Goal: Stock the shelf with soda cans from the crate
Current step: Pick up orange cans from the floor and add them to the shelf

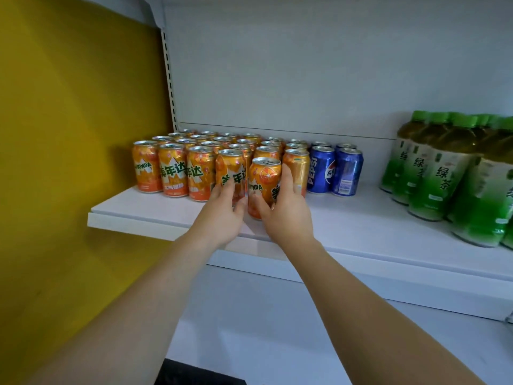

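Observation:
A white shelf [144,215] carries several rows of orange Mirinda cans [173,169]. My right hand [287,212] grips one orange can [263,179] that stands upright on the shelf, a little in front of the front row. My left hand [223,215] holds the neighbouring orange can [230,168] in the front row, fingers curled round its lower part. Both arms reach up from below. The crate is not in view.
Blue Pepsi cans [334,169] stand right of the orange ones. Green tea bottles [455,173] fill the shelf's right end. A yellow wall [69,134] borders the left. A lower white shelf [263,323] lies beneath, with a dark object [194,375] at the bottom edge.

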A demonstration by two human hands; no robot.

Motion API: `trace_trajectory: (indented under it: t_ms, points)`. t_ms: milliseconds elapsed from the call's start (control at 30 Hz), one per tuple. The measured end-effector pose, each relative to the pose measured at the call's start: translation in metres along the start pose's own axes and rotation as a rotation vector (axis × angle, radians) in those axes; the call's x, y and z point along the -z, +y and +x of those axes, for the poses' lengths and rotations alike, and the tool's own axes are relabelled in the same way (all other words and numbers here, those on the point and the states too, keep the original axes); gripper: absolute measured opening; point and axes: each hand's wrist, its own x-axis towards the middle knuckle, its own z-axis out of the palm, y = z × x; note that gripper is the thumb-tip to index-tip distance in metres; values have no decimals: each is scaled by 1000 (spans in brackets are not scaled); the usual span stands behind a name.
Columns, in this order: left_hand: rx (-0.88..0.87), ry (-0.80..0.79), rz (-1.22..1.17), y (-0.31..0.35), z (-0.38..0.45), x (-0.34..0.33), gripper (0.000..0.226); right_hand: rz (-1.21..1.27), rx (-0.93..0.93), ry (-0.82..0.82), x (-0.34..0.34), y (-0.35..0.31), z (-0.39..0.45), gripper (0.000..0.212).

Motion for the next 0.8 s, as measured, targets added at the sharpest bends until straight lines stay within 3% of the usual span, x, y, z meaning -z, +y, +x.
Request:
trace_trajectory:
  t_ms: [200, 467, 700, 800]
  points:
    - [125, 44, -321, -12, 1, 5, 57, -180, -58, -112, -23, 5, 18, 91]
    - [92, 80, -356, -12, 1, 3, 57, -282, -134, -171, -28, 5, 20, 82]
    - [-2, 230, -116, -12, -20, -17, 51, -379, -103, -48, -11, -3, -7, 21]
    - [-116, 416, -344, -4, -57, -42, 32, -380, 114, 71, -5, 6, -45, 19]
